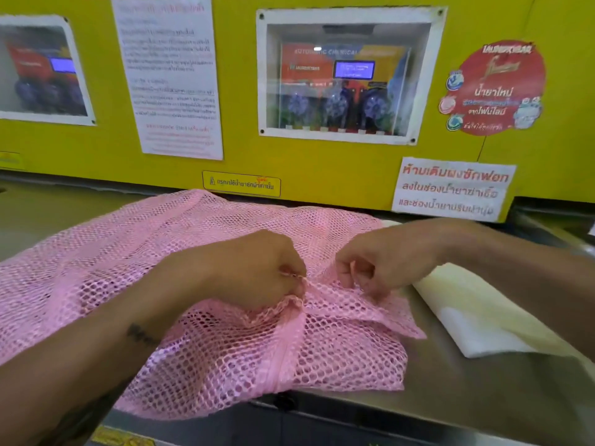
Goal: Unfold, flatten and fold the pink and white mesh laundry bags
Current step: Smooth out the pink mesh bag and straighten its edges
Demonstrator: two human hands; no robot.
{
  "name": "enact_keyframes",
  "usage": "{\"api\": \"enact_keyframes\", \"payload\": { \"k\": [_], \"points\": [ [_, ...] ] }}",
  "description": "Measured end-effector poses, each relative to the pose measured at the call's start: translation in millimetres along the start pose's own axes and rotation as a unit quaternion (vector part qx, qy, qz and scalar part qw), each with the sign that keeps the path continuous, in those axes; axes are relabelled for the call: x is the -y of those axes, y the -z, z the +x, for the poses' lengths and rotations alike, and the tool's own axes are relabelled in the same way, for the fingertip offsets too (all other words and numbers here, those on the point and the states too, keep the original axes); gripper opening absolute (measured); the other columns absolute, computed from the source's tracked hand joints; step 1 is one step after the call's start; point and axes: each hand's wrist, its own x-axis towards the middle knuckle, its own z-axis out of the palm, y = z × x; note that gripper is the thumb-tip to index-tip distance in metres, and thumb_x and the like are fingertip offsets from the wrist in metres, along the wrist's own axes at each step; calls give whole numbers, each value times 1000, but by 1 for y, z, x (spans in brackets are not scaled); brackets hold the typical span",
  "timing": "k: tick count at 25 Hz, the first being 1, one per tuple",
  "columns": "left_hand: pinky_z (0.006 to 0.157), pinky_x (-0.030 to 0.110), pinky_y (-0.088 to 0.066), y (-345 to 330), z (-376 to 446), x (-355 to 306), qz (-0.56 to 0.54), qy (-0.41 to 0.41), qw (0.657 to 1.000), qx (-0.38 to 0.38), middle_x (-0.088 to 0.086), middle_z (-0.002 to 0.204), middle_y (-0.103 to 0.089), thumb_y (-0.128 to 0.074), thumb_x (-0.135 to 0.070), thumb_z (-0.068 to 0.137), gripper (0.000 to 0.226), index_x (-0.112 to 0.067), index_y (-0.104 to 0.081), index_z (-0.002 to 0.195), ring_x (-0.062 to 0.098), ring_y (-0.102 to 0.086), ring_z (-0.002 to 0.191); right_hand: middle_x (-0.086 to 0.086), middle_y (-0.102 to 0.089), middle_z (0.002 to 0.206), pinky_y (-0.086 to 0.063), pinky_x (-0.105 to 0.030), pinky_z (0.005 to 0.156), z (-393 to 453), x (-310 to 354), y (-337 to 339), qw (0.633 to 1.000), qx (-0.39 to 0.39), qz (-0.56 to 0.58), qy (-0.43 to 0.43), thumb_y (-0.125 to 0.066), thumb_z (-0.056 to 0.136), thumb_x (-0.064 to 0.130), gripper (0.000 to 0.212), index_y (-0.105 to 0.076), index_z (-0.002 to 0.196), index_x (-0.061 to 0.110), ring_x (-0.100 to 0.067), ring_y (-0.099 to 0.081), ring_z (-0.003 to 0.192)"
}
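A large pink mesh laundry bag (135,252) lies spread over a steel counter, rumpled, with its near edge hanging over the front. A pink zipper band runs down its middle toward me. My left hand (257,268) pinches the mesh at the top of that band. My right hand (376,262) pinches a fold of the same bag a little to the right. A white folded bag (476,317) lies flat on the counter at the right, partly under my right forearm.
The steel counter (467,397) runs left to right with its front edge near me. A yellow machine panel (306,169) with windows, notices and stickers rises right behind the bag.
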Motion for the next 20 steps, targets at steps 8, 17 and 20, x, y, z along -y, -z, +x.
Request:
{"api": "enact_keyframes", "payload": {
  "k": [8, 17, 20],
  "points": [
    [90, 26, -51, 38, -47, -6, -225, -60, 954, 190, -9, 101, -73, -65, -52, 83, 31, -36, -72, 108, 9, -68, 100, -8, -76, 99, -53, -31, 71, -20, -32, 51, 987, -95, 132, 19, -66, 92, 18, 25, -60, 116, 18, -22, -71, 88],
    [115, 35, -31, -10, -42, 36, -64, 95, 991, 74, -24, 147, -33, -40, -89, 68, 83, -48, -39, 140, 2, -38, 134, -2, -20, 165, -20, -37, 121, 80, -65, 18, 976, -42, -150, -155, -38, 99, 52, 68, -21, 157, 19, -22, -22, 150],
    [103, 30, -38, -6, -59, 58, -104, 111, 980, -131, -16, 127, -52, -44, -66, 88, 45, -40, -58, 122, 3, -48, 119, -4, -35, 158, -32, -44, 114, 99, -50, 26, 961, -155, -177, -143, -42, 97, 49, 59, -35, 150, 25, -26, -37, 142]
  ]
}}
